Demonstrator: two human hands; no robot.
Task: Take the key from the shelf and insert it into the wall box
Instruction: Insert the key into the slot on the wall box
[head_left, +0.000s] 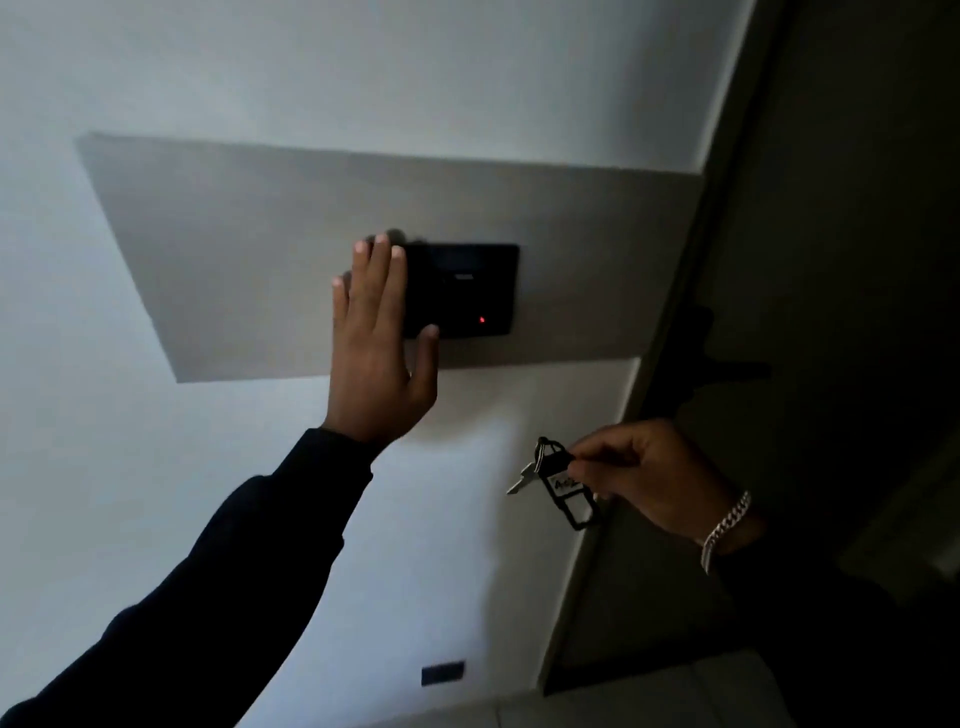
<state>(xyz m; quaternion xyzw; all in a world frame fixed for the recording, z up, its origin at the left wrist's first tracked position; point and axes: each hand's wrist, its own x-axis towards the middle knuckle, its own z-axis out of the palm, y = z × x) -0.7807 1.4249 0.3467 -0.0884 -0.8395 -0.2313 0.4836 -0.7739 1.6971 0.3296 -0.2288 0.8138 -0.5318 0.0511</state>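
Observation:
A black wall box (470, 291) with a small red light sits on a grey painted band of the white wall. My left hand (376, 345) lies flat against the box's left side, fingers spread, covering that edge. Lower right, my right hand (636, 475) pinches a black key fob with a white label. A silver key (522, 480) hangs from the fob's ring, pointing down and left. The key is well below and to the right of the box, apart from it.
A dark door frame (691, 291) runs diagonally along the right, with a dark doorway beyond it. A small dark socket plate (442, 674) sits low on the wall. A pale surface (649, 696) shows at the bottom edge.

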